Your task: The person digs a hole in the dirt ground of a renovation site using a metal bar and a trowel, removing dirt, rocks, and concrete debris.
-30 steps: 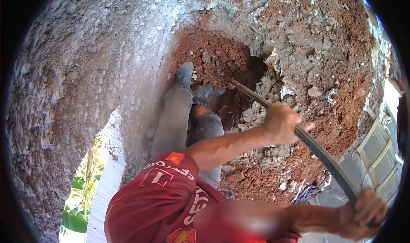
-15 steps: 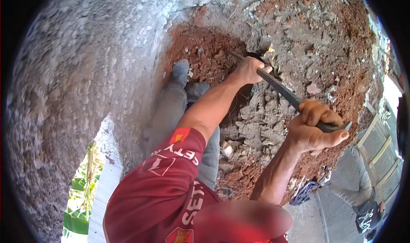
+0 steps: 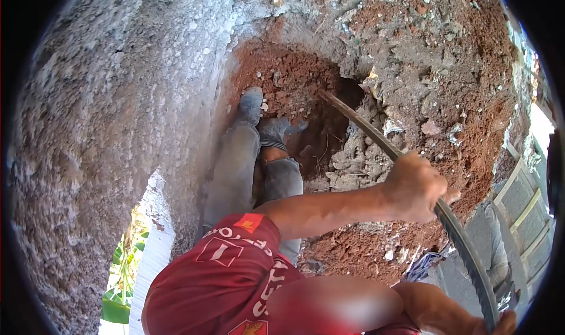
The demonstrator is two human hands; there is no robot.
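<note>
A long, dark metal bar (image 3: 376, 136) slants across the view, its narrow tip over the edge of a dug hole (image 3: 315, 132) in red soil. Wrapped around the bar's middle is my left hand (image 3: 416, 187), closed, with the thumb out to the right. My right hand (image 3: 497, 324) grips the bar's near end at the bottom edge of the view and is partly cut off. Loose red dirt (image 3: 294, 70) and small stones lie around my feet, which are in grey footwear (image 3: 251, 104) in the dug area.
A rough grey wall (image 3: 118, 129) rises close on my left. Lumpy soil (image 3: 441, 82) banks up on the right. Another person in dark clothes (image 3: 505, 291) is at the lower right, by a panelled surface (image 3: 524, 217). A dark tangled bundle (image 3: 422, 265) lies near the dirt.
Both hands have moved down and right, drawing the bar back toward my body. Its tip has shifted slightly, and more of the hole shows. The right hand is now at the view's bottom edge.
</note>
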